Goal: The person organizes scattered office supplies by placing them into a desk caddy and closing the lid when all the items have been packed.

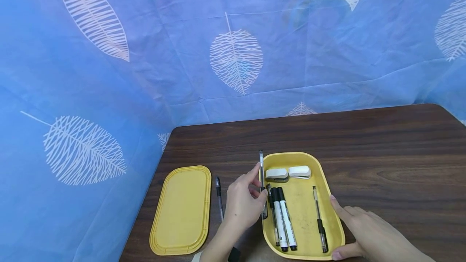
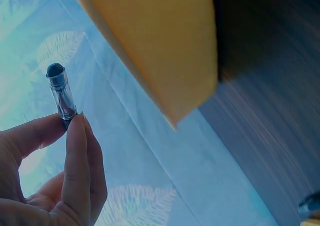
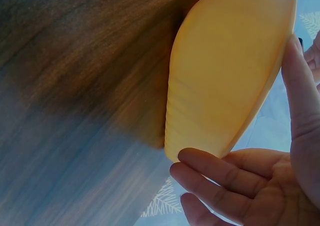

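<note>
My left hand (image 1: 242, 201) pinches a clear pen (image 1: 261, 173) with a black grip between thumb and fingers. It stands over the left rim of a yellow box (image 1: 303, 213); the left wrist view shows the end of this pen (image 2: 61, 91) beyond the fingertips. Inside the box lie two white-barrelled markers (image 1: 283, 221), a black-capped pen beside them, another pen (image 1: 319, 221) at the right, and two small white staplers (image 1: 300, 171). My right hand (image 1: 367, 229) touches the box's right rim and front corner with extended fingers; its fingers (image 3: 225, 178) lie by the outer wall.
A yellow lid (image 1: 180, 209) lies flat at the left of the dark wooden table (image 1: 393, 165). Between lid and box lies another pen (image 1: 219, 197), partly hidden by my left forearm. A blue cloth with white leaves (image 1: 182, 51) hangs behind the table.
</note>
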A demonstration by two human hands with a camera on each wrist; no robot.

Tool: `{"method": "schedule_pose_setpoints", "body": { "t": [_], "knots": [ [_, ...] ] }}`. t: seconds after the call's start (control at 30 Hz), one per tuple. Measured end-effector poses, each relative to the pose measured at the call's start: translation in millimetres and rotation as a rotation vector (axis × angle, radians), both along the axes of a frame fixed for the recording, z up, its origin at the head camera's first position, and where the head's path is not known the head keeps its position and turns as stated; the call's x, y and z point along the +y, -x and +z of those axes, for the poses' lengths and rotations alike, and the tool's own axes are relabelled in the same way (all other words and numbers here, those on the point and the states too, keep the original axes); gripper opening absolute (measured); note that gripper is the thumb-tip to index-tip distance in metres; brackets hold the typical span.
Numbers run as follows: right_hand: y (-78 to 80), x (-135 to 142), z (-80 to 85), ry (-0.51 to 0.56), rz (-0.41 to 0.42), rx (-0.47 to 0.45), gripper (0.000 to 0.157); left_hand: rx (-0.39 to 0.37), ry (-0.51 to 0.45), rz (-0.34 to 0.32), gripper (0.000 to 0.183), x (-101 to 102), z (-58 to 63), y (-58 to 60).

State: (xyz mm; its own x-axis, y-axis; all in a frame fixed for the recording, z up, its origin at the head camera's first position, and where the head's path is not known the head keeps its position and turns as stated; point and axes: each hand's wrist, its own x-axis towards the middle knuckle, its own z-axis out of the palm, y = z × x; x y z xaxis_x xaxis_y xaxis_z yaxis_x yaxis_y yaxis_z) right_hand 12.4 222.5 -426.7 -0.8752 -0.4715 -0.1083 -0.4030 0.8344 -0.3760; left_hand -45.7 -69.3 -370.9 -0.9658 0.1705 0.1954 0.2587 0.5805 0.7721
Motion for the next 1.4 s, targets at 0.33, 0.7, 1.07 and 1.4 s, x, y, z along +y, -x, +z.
{"method": "schedule_pose_setpoints", "body": {
  "t": [0.33,0.7,1.07,1.4],
  "knots": [
    [2.4,-0.4,-0.8,-0.045,-0.035,-0.03,0.127,-0.064,-0.063,-0.055,0.068,26.8,-6.9,-0.6],
    [1.2,-1.5,-2.1,-0.069,-0.017,0.051,0.123,-0.146,-0.059,-0.117,0.068,52.7,-21.0,-2.3],
    [0.6,-1.8,-1.8,-0.058,-0.002,0.073,0.123,-0.193,-0.024,-0.132,0.072,72.5,-33.5,-9.4],
    [0.1,-1.8,-2.2,-0.06,0.011,0.11,0.122,-0.211,0.026,-0.141,0.075,81.3,-41.9,-9.5]
  ]
}}
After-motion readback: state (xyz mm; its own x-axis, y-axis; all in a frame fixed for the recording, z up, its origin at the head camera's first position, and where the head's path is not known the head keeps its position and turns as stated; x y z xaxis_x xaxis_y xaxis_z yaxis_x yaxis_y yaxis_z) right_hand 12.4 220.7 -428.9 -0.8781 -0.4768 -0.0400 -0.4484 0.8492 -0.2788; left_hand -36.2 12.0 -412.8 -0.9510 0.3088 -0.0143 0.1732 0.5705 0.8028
